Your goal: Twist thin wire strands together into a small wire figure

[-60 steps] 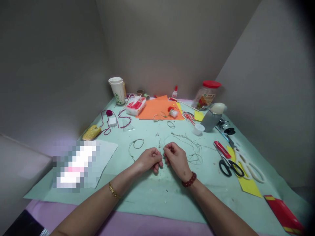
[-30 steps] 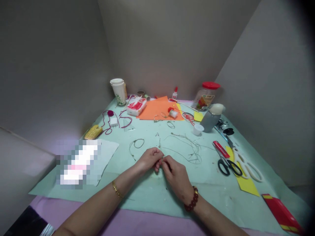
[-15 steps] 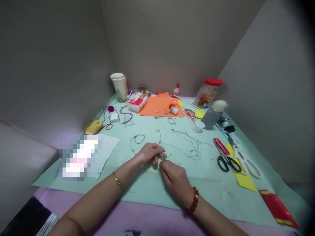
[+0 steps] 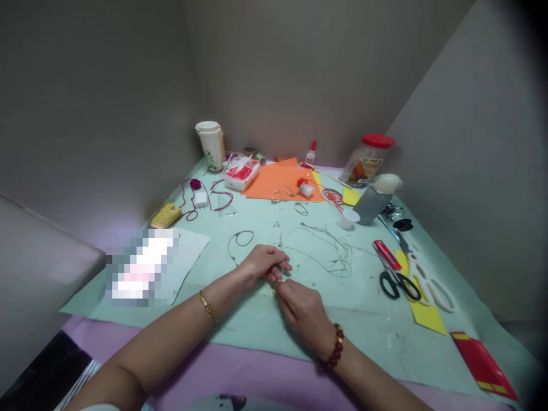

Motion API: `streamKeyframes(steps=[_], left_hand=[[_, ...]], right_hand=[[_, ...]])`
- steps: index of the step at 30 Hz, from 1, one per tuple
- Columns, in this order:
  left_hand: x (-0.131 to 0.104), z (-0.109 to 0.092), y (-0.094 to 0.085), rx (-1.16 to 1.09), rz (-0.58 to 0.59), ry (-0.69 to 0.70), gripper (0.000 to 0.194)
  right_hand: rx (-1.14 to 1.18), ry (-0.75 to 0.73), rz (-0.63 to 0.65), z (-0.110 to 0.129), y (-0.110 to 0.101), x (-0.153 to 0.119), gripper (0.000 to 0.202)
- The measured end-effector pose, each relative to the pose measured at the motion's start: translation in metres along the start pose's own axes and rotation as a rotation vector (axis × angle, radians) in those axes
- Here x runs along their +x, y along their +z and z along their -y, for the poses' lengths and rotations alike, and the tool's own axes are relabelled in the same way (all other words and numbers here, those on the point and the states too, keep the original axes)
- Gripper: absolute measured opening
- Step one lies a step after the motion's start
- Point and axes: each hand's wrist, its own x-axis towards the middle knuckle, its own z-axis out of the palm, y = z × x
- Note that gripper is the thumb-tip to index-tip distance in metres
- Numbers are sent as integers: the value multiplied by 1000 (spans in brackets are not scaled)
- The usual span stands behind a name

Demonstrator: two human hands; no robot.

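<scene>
Near the front middle of the table, my left hand [image 4: 266,262] pinches a thin greenish cord [image 4: 281,240], one end of which sticks up past the fingertips. Close below it, my right hand [image 4: 305,311] has its fingers pressed together on the same cord; the grip itself is mostly hidden. Beyond my left hand lies a looped cord [image 4: 245,238] of the same colour. A loose tangle of thin cord [image 4: 342,257] spreads out to the right of the hands.
On the right are black-handled scissors [image 4: 398,284], white-handled scissors [image 4: 430,285], a red packet [image 4: 483,362] and a grey bottle [image 4: 372,202]. Farther back stand a red-lidded jar [image 4: 368,162], orange paper [image 4: 269,181], a tissue pack [image 4: 241,174] and a paper cup [image 4: 211,147]. A yellow corn-shaped object [image 4: 166,216] lies left.
My right hand has shifted slightly up and left, nearer my left hand. Both hands stay closed on the cord. The whole view has moved a little.
</scene>
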Motion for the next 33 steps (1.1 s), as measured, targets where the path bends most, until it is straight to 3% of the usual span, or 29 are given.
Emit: streamKeyframes(steps=[6,11,13,17,21,24,33], left_hand=[[3,2,0,54,-20,24,17],[0,6,-3,70,-8,80,15],[-2,7,-3,61,7,101,15],[-5,8,0,80,-24,129,17],[-7,8,1,83,-48,161,19],[-7,9,0,74,-46,162,19],[-6,12,-3,94,-38,189,23]], right_hand=[[13,15,27,4,0,-1,27],[-37,66,113,-9,-21,3,18],[-145,68,185,-23,-35,13,20],[-268,126,213,-54,-52,55,17],[-167,127,274,-77,-41,101,15],[-54,123,298,-89,-25,121,13],[66,123,307,-102,-10,128,20]])
